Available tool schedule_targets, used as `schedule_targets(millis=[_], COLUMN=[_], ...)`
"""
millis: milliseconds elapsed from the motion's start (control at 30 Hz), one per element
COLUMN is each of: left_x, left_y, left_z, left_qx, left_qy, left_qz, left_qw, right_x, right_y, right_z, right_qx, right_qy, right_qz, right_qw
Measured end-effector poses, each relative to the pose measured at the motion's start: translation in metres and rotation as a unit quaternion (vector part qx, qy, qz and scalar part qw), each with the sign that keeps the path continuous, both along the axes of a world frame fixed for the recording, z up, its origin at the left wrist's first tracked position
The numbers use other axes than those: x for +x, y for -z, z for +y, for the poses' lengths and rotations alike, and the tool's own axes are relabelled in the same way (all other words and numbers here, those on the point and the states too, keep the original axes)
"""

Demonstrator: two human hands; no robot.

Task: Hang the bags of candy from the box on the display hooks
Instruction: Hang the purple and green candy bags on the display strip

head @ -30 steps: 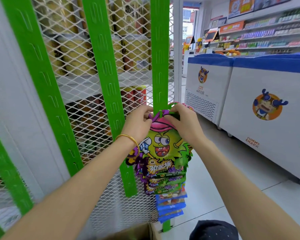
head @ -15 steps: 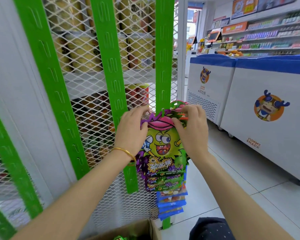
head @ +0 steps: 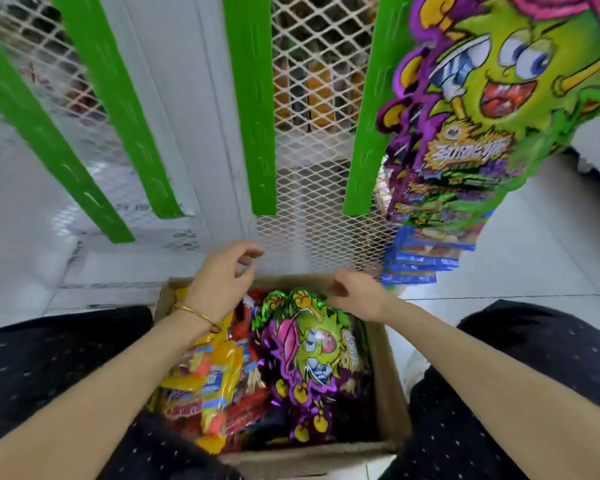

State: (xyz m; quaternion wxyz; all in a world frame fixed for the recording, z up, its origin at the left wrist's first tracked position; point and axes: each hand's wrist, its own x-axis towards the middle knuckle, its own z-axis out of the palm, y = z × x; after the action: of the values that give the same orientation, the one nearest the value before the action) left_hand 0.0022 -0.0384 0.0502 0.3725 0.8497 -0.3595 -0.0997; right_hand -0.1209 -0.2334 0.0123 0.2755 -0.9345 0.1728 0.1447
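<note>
A cardboard box sits on the floor between my knees, filled with candy bags. A green and purple monster-face bag lies on top at the right of the box, and yellow bags fill the left. My left hand hovers over the box's far left corner, fingers loosely curled, holding nothing. My right hand hovers just above the top of the monster bag, fingers loosely curled and empty. Several monster bags hang on the rack at upper right, with blue bags hanging below them.
Green slotted strips run down a white wire-mesh panel right behind the box. My dark dotted trouser legs flank the box. Pale tiled floor lies to the right.
Both hands let go of the monster bag hung on the rack and dropped down over the box. My view tilted from the rack down to the box.
</note>
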Motion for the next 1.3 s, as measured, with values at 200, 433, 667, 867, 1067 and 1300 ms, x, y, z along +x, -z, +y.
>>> schedule_targets(millis=[200,433,667,867,1067,1300], left_x=[0.015,0.016,0.022,0.017,-0.016,-0.041], left_y=[0.009,0.017,0.021,0.016,0.014,-0.054], left_z=[-0.003,-0.001,0.003,-0.003,-0.014,-0.035], left_qx=[0.054,0.056,0.056,0.093,0.097,-0.022], left_qy=[0.013,0.003,-0.019,0.053,0.105,0.118], left_qz=[0.002,0.028,0.054,0.156,0.176,0.124], left_qw=[0.998,0.998,0.997,0.982,0.974,0.985], right_x=[0.025,0.053,0.059,0.066,0.032,-0.022], right_y=[0.068,0.078,0.074,0.029,-0.031,-0.089], right_z=[0.012,0.035,0.022,-0.001,-0.013,-0.008], right_qx=[-0.003,-0.180,-0.144,-0.006,0.165,0.193], right_qy=[-0.063,-0.283,-0.276,-0.231,-0.107,-0.014], right_qz=[0.055,-0.011,-0.081,-0.032,-0.099,-0.200], right_qw=[0.996,0.942,0.947,0.972,0.975,0.961])
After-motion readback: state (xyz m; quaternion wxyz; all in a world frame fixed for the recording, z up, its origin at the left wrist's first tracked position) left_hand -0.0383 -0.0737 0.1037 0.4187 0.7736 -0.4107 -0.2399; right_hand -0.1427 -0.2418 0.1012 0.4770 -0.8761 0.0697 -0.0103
